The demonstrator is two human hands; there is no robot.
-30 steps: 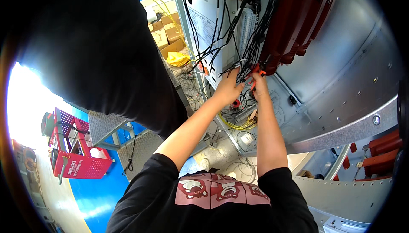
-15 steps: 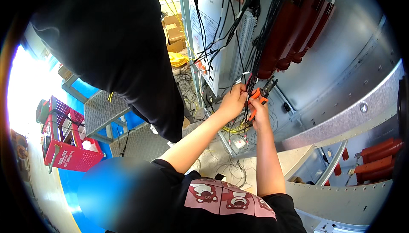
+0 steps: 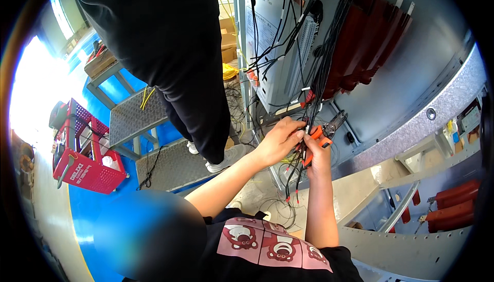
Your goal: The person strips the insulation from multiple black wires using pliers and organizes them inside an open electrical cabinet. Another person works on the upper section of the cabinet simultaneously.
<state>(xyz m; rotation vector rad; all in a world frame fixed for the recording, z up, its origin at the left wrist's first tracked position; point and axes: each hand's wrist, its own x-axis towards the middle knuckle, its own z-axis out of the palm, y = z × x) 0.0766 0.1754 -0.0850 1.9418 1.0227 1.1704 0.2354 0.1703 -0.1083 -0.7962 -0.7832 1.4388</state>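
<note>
A bundle of thin black wires (image 3: pixel 323 76) runs down the inside of a metal cabinet to my two hands. The fingers of my left hand (image 3: pixel 280 140) are closed on the wires, with the thumb and fingertips close to those of my right hand. My right hand (image 3: pixel 317 156) grips orange-handled pliers (image 3: pixel 324 137), whose dark jaws point away up to the right, and its thumb and finger meet at the wires too. Below my hands hang loose wire ends with red tips (image 3: pixel 287 199). The exact wire pinched between my fingertips is too small to tell.
Dark red insulator columns (image 3: pixel 355 45) stand in the cabinet behind the wires. Another person in black trousers (image 3: pixel 180 65) stands on a metal step platform (image 3: pixel 175 166) at left. A pink tool basket (image 3: pixel 85 166) sits farther left. Loose cables (image 3: pixel 234 101) lie on the floor.
My hands, with the pliers, have come slightly nearer to me. Red-tipped wire ends now hang plainly below them. The view has shifted a little, so the cabinet sits farther right.
</note>
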